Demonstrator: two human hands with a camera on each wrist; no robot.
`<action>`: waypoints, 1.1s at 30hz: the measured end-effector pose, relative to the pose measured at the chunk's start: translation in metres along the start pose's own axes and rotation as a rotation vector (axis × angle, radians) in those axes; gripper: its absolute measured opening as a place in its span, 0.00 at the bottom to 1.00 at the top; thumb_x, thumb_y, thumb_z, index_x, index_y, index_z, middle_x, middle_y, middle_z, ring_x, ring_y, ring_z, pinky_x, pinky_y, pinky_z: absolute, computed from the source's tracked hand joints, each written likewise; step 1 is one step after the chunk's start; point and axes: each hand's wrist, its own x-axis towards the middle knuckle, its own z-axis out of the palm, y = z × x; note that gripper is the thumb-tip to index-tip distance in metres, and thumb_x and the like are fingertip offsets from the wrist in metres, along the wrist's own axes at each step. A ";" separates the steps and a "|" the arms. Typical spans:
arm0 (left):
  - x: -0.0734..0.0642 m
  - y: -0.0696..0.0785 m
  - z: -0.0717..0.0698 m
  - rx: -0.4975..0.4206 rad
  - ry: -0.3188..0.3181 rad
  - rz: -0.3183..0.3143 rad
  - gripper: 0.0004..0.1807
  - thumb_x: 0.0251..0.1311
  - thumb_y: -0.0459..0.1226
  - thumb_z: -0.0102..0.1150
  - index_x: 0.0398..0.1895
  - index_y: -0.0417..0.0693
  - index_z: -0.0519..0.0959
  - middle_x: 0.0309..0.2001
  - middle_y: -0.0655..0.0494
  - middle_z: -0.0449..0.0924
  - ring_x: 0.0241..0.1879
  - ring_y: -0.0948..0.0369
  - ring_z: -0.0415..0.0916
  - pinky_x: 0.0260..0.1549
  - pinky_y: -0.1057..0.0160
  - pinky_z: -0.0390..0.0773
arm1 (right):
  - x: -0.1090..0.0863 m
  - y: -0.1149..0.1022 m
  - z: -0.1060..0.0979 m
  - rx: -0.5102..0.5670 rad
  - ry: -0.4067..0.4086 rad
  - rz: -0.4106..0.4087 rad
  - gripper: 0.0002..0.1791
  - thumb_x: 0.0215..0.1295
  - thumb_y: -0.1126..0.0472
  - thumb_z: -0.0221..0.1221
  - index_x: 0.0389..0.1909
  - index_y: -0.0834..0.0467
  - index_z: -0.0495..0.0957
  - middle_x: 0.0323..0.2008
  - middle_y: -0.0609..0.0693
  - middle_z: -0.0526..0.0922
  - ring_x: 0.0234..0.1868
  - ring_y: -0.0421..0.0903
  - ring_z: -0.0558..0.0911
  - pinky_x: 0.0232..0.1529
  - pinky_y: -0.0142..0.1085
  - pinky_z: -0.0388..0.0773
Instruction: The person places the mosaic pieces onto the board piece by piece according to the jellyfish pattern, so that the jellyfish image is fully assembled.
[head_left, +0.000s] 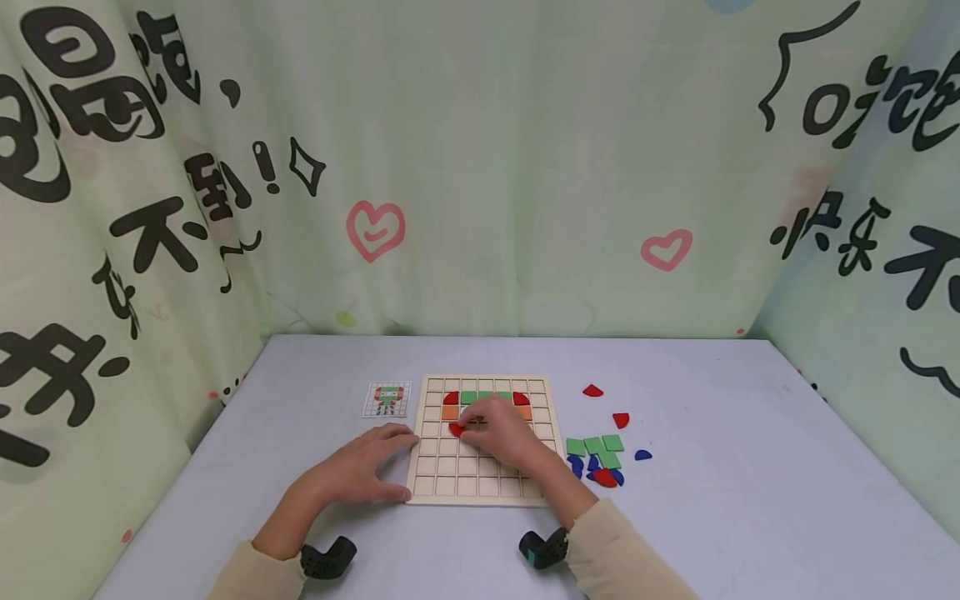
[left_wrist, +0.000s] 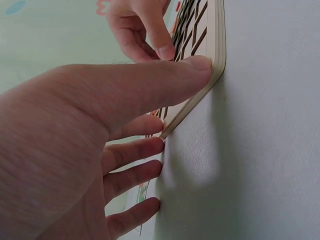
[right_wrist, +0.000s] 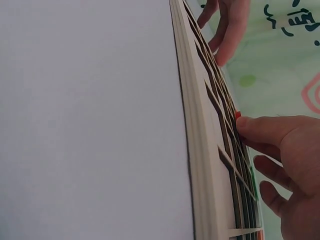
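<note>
A wooden grid board (head_left: 445, 487) lies on the table. My left hand (head_left: 362, 468) rests at its left side, the thumb on the near corner and the spread fingertips against the edge in the left wrist view. Over the upper middle of the board, my right hand (head_left: 504, 432) pinches a red curved-edge piece (head_left: 455, 429) at a grid cell. In the right wrist view the red piece (right_wrist: 238, 114) shows just by the thumb tip. Green squares (head_left: 468, 397), orange squares (head_left: 450, 412) and red corner pieces (head_left: 452, 397) sit in the upper rows, partly hidden by that hand.
A small pattern card (head_left: 387, 400) with a robot-like figure lies left of the board. To the right are loose green squares (head_left: 612, 442), blue half-round pieces (head_left: 642, 455) and red pieces (head_left: 592, 390). A printed curtain (head_left: 517, 167) surrounds the white table (head_left: 750, 467).
</note>
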 end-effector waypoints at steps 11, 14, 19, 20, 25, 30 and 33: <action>0.001 -0.002 0.001 -0.004 0.011 0.007 0.39 0.50 0.49 0.71 0.66 0.50 0.70 0.69 0.49 0.64 0.69 0.46 0.60 0.65 0.41 0.65 | 0.005 -0.005 0.004 0.033 0.012 0.005 0.04 0.58 0.63 0.67 0.34 0.53 0.86 0.40 0.45 0.86 0.48 0.44 0.77 0.52 0.41 0.76; 0.001 -0.002 0.001 -0.001 0.014 0.017 0.39 0.50 0.49 0.71 0.66 0.49 0.70 0.68 0.49 0.64 0.69 0.46 0.60 0.65 0.41 0.65 | 0.007 -0.006 0.005 0.032 0.012 0.001 0.04 0.58 0.62 0.67 0.34 0.53 0.87 0.39 0.44 0.87 0.47 0.44 0.78 0.52 0.41 0.75; 0.001 -0.003 0.001 -0.003 0.015 0.023 0.40 0.50 0.50 0.71 0.66 0.49 0.69 0.68 0.49 0.64 0.69 0.46 0.60 0.65 0.41 0.65 | 0.010 -0.006 0.008 0.017 0.012 0.015 0.03 0.58 0.61 0.67 0.33 0.52 0.87 0.37 0.43 0.87 0.46 0.43 0.76 0.51 0.40 0.75; 0.001 -0.003 0.001 -0.004 0.015 0.022 0.40 0.50 0.50 0.71 0.66 0.49 0.69 0.68 0.49 0.64 0.69 0.46 0.60 0.65 0.41 0.65 | 0.010 -0.006 0.008 0.014 0.013 0.018 0.03 0.58 0.61 0.67 0.33 0.52 0.87 0.37 0.42 0.87 0.46 0.43 0.76 0.51 0.40 0.75; 0.000 -0.001 0.000 -0.003 0.015 0.020 0.40 0.50 0.50 0.71 0.66 0.49 0.69 0.68 0.49 0.65 0.69 0.46 0.60 0.65 0.41 0.65 | 0.011 -0.006 0.009 -0.001 0.012 0.012 0.03 0.57 0.62 0.67 0.32 0.51 0.87 0.37 0.42 0.86 0.46 0.43 0.76 0.50 0.39 0.75; -0.001 0.000 -0.001 -0.006 0.007 0.016 0.41 0.50 0.51 0.71 0.67 0.48 0.69 0.69 0.48 0.64 0.69 0.45 0.60 0.65 0.40 0.64 | 0.009 -0.005 0.008 -0.007 0.005 -0.003 0.03 0.58 0.61 0.67 0.32 0.50 0.86 0.38 0.43 0.85 0.47 0.44 0.76 0.50 0.41 0.76; -0.001 0.000 -0.001 -0.007 0.003 0.010 0.40 0.50 0.51 0.71 0.67 0.48 0.69 0.69 0.48 0.64 0.70 0.45 0.59 0.65 0.40 0.64 | 0.008 -0.005 0.007 0.000 0.002 0.000 0.03 0.59 0.61 0.67 0.33 0.50 0.86 0.39 0.43 0.85 0.48 0.44 0.76 0.51 0.41 0.77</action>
